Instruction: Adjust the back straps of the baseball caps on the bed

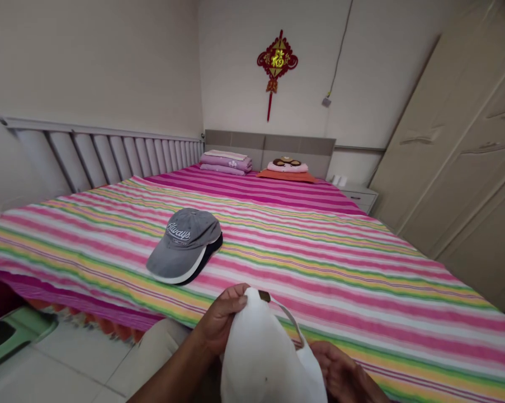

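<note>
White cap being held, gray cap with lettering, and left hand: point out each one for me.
White cap (269, 352): head view, on the crown.
Gray cap (187, 239): head view, front of the crown, by the lettering.
Left hand (220, 319): head view, middle of the hand.

Bare hands — pale beige trousers

Stacked caps and bedding on striped bed

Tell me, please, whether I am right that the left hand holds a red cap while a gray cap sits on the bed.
Not quite: the head view shows the left hand holding a white cap, not a red one, while a gray cap sits on the bed.
</note>
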